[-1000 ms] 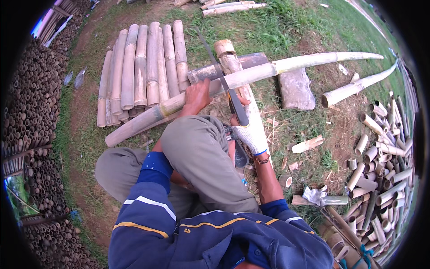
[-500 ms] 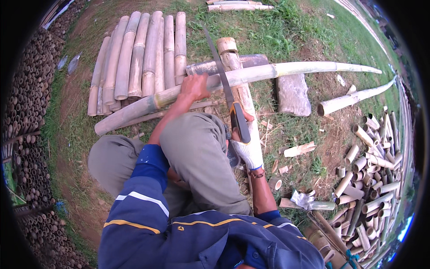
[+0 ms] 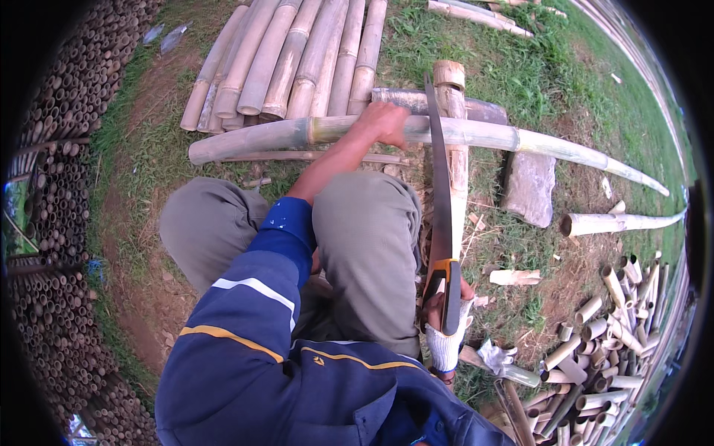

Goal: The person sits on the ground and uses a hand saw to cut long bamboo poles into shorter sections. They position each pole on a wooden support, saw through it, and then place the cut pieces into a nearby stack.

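A long bamboo pole (image 3: pixel 335 129) lies crosswise in front of me, over an upright-running split bamboo support (image 3: pixel 459 175). My bare left hand (image 3: pixel 383 124) is wrapped over the pole, just left of the saw blade. My right hand (image 3: pixel 446 320), in a white fingerless-looking glove, grips the black and yellow handle of a hand saw (image 3: pixel 441 178). The blade's far end crosses the pole beside the support, and the handle is close to my right knee. A short dark bamboo piece (image 3: pixel 476 111) lies behind the pole.
Cut bamboo lengths (image 3: pixel 297 56) lie side by side at the far left. A stone block (image 3: pixel 529 189) sits under the pole's right side. Another pole (image 3: pixel 621 223) lies at right, above a heap of short bamboo offcuts (image 3: pixel 587 357). Stacked bamboo (image 3: pixel 59 186) lines the left edge.
The saw has been drawn back toward me, its handle now nearer my body. My left hand still holds the pole. The whole view has shifted and turned.
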Tool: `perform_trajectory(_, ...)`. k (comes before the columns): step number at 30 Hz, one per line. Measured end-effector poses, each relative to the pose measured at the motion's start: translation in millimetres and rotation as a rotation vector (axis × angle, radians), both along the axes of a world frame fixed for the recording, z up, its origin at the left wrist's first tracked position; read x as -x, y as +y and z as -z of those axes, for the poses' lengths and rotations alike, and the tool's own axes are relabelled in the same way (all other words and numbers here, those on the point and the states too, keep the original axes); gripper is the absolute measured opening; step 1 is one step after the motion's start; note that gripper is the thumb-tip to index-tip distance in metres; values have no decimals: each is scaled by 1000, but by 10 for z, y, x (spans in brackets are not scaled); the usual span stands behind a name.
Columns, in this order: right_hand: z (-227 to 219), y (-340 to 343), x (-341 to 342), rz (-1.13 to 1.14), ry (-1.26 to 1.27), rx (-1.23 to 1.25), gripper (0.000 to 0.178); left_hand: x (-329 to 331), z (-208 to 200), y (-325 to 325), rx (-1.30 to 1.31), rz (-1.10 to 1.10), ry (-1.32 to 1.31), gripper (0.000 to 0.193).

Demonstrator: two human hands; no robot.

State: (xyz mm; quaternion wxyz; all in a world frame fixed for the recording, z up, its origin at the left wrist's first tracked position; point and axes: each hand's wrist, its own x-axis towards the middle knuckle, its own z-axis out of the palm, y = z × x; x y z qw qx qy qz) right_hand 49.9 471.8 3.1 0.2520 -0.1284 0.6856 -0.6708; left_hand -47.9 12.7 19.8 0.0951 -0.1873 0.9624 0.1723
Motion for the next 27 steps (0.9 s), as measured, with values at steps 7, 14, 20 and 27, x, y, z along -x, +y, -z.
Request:
perform_trajectory(7, -321, -2011, 1342, -85, 573, -98, 54, 95, -22, 60, 6, -5, 28, 72)
perform_trajectory(14, -541, -437, 152, -140, 263, -153, 70, -2, 34, -108, -49, 10, -6, 71)
perform_trajectory(20, -566, -851, 414, -218, 353, -148, 53, -28, 60, -82, -40, -37, -31, 75)
perform_trajectory(27, -581, -1999, 1241, -155, 416, -175, 61, 122, 16, -107, -92, 61, 8, 81)
